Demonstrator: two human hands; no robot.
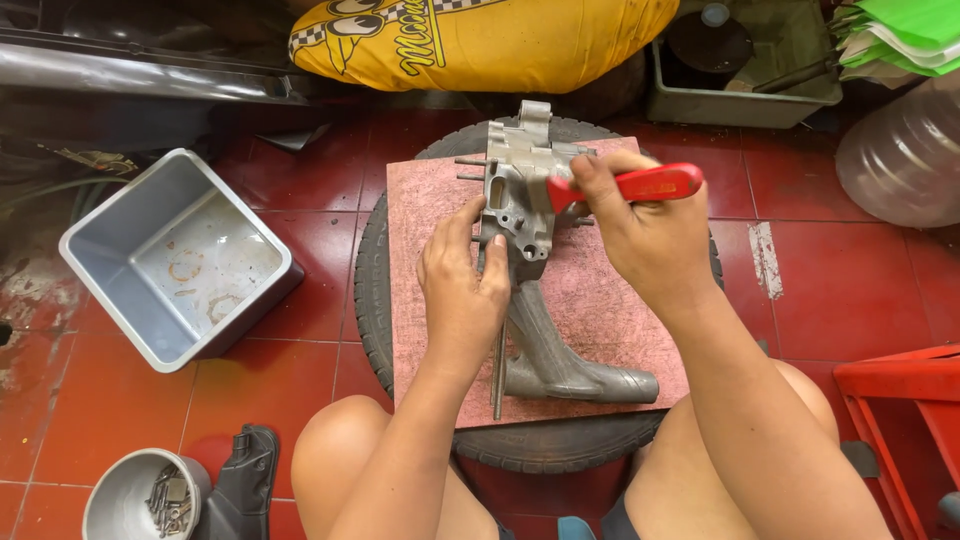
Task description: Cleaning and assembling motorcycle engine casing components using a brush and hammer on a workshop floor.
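Observation:
A grey cast-metal engine part point(545, 330) with a curved pipe end lies on a pinkish board point(610, 320) set on top of a black tyre point(372, 290). My left hand point(462, 285) rests on the part's middle, fingers against its upper housing. My right hand point(640, 235) grips a red-handled tool point(640, 185) whose head touches the top of the metal part. A thin metal rod point(497, 385) lies along the part's left side near my left wrist.
A grey plastic tub point(100, 270) stands on the red tiled floor at left. A small bowl of bolts point(115, 500) sits at bottom left beside a black object point(245, 480). A yellow cushion point(480, 45), a grey crate point(740, 100), a clear jug point(905, 150) and a red stool point(905, 400) surround the tyre.

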